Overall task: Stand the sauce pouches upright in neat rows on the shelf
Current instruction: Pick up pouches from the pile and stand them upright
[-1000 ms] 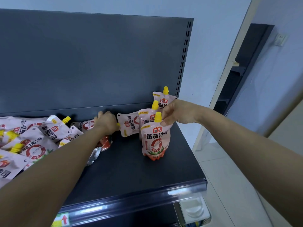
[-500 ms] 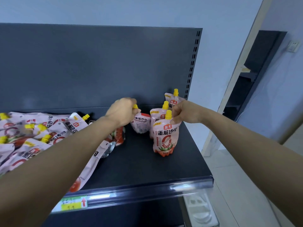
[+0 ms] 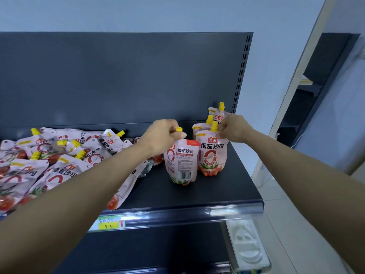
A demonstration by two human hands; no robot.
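Note:
Pink sauce pouches with yellow caps lie on a dark shelf [image 3: 177, 196]. My left hand [image 3: 161, 136] pinches the top of one pouch [image 3: 181, 161] by its yellow cap and holds it upright, its barcode side facing me. My right hand [image 3: 234, 127] grips the top corner of the front standing pouch [image 3: 212, 155], just right of it. Two more pouches [image 3: 216, 114] stand behind that one in a row toward the back panel. A heap of several pouches [image 3: 51, 159] lies flat on the shelf's left half, partly under my left forearm.
The shelf's back panel [image 3: 118, 80] rises behind the pouches. A price tag [image 3: 107, 223] sits on the front rail. The shelf ends at the right, with tiled floor [image 3: 292, 224] beyond. A white moulded tray [image 3: 247, 248] shows on a lower level at bottom right.
My left hand has lifted a pouch out of the heap and carried it right, setting it upright beside the front standing pouch. My right hand has stayed on that front pouch.

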